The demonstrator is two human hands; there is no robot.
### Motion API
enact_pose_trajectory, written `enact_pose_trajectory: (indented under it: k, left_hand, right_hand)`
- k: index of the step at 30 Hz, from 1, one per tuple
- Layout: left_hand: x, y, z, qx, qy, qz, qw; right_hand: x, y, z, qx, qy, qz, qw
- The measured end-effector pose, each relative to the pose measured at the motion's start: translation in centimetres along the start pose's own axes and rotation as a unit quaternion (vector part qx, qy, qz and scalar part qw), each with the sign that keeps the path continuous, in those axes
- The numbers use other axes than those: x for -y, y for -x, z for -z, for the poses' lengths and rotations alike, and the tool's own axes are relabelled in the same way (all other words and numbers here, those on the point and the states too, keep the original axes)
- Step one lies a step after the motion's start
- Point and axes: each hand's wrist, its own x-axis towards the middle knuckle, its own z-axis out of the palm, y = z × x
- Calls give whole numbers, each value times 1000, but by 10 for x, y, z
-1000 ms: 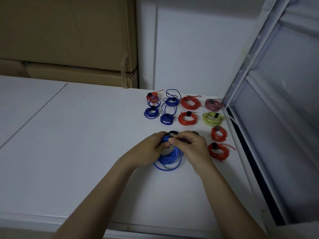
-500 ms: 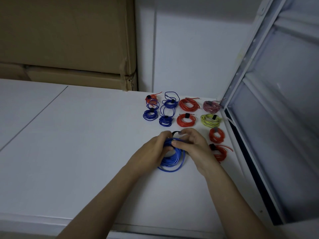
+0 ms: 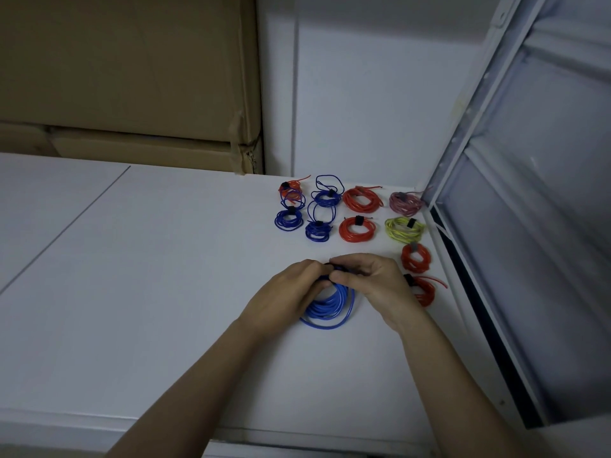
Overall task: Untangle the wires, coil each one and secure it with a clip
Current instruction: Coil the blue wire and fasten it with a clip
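Observation:
A bright blue wire coil [image 3: 329, 309] lies on the white table [image 3: 165, 276], its far side hidden under both hands. My left hand [image 3: 284, 297] grips the coil's top left. My right hand [image 3: 370, 280] pinches a black clip [image 3: 339, 267] at the coil's top, fingertips meeting the left hand's. Behind lie finished coils, each with a dark clip: several dark blue coils [image 3: 288, 219], red coils [image 3: 357, 229], a yellow-green coil [image 3: 405, 229] and a pink coil [image 3: 406, 203].
Two more red coils [image 3: 416, 257] lie at the right, close to my right hand. A white metal frame [image 3: 463, 180] slants along the table's right edge. Cardboard boxes [image 3: 132, 77] stand behind the table at the left, beside a white wall.
Both hands stay on the blue coil's top; the fingers have closed in tighter over the black clip. The coil has hardly shifted.

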Motion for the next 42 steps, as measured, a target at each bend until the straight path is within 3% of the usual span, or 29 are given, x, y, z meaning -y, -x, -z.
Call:
enact_pose_trajectory:
  k: [4, 9, 15, 20, 25, 31, 34, 39, 42]
  left_hand:
    - [2, -1, -2, 1, -38, -22, 999]
    - [1, -2, -1, 16, -52, -21, 998]
    - [2, -2, -3, 11, -53, -27, 998]
    - [0, 1, -5, -3, -66, -25, 997]
    - [-2, 3, -7, -33, -103, -23, 994]
    - [-1, 6, -12, -66, -71, -10, 995]
    - [2, 3, -14, -69, -68, -25, 995]
    - [3, 3, -14, -67, -73, -35, 994]
    - [3, 3, -13, -71, -71, -36, 994]
  right_hand:
    - [0, -2, 2, 4, 8, 14, 1000]
    - [13, -12, 3, 4, 125, 44, 991]
    - [-8, -9, -23, -126, 284, 158, 937]
    - [-24, -7, -39, -233, 256, 218, 912]
    - [-28, -11, -36, -232, 244, 237, 911]
    - [-37, -5, -40, -278, 263, 284, 879]
    - [-36, -8, -36, -244, 282, 269, 888]
    - [-23, -14, -19, -104, 308, 199, 925]
    - [-25, -16, -6, -88, 315, 199, 924]
